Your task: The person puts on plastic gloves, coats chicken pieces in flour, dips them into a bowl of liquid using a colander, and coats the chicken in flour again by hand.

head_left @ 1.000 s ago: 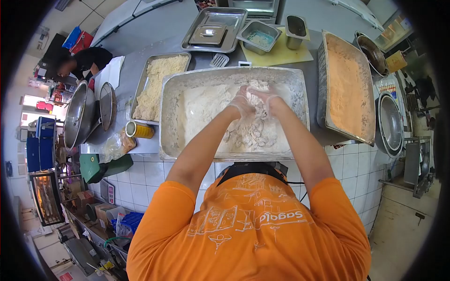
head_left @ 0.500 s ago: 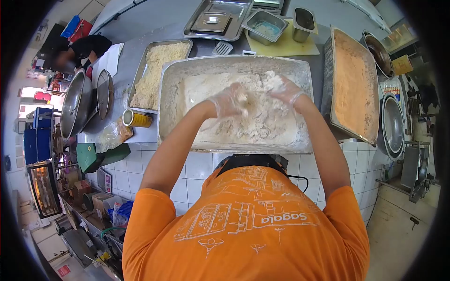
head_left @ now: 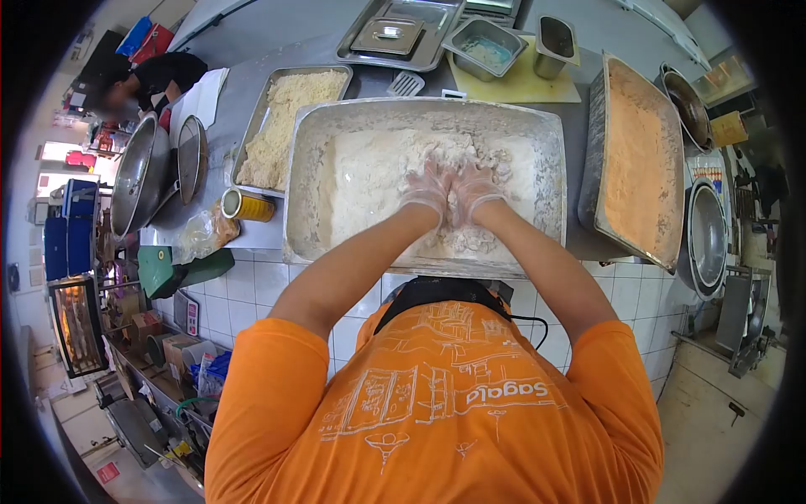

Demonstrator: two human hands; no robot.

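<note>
A large metal tub (head_left: 302, 160) holds white flour (head_left: 361, 168), with lumpy flour-coated pieces around its middle. Both my hands wear clear plastic gloves and press side by side onto the lumpy mass. My left hand (head_left: 426, 188) lies palm down, fingers spread and pointing away from me. Close against it, my right hand (head_left: 475, 186) is also palm down with its fingers apart. Flour partly covers the fingertips. What the pieces under my palms are, I cannot make out.
Left of the tub are a tray of crumbs (head_left: 290, 118), a yellow can (head_left: 248, 206), a plastic bag (head_left: 204, 233) and a sieve (head_left: 191, 158). On the right stands a deep pan of orange powder (head_left: 640, 160). Metal containers (head_left: 485, 48) sit behind. A person (head_left: 164, 80) is at far left.
My hands were apart, lifting floury pieces at either side. Now they have come together at the middle of the tub and press down flat, fingers spread.
</note>
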